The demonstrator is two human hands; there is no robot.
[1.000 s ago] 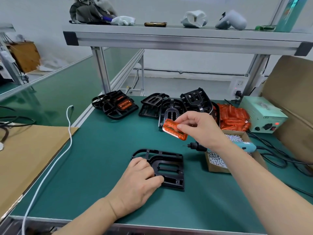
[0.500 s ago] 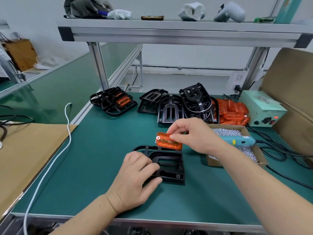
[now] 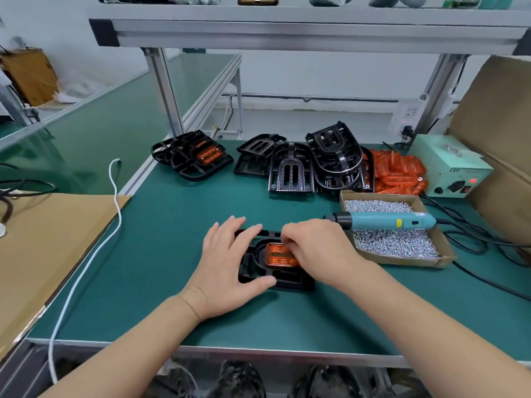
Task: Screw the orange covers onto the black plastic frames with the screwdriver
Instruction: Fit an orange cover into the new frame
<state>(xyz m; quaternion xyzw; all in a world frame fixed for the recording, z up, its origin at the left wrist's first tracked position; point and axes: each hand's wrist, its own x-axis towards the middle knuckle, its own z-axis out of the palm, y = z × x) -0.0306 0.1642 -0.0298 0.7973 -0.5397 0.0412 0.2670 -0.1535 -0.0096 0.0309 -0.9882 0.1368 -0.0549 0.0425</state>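
Head view: my left hand (image 3: 227, 271), fingers straight, presses the black frame (image 3: 290, 284) while my right hand (image 3: 319, 251) pinches the orange cover (image 3: 275, 254) lying in it.

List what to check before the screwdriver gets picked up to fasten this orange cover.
1. Black frame lies flat on the mat, left hand pressing it: ok.
2. Orange cover sits inside the frame's opening: ok.
3. Cover fully seated, screw holes lined up: cannot tell, the right hand covers them.
4. Screwdriver lies across the screw box, to the right: ok.
5. Screws in the box: ok.
6. Right hand free for the tool: not ok, it pinches the cover.
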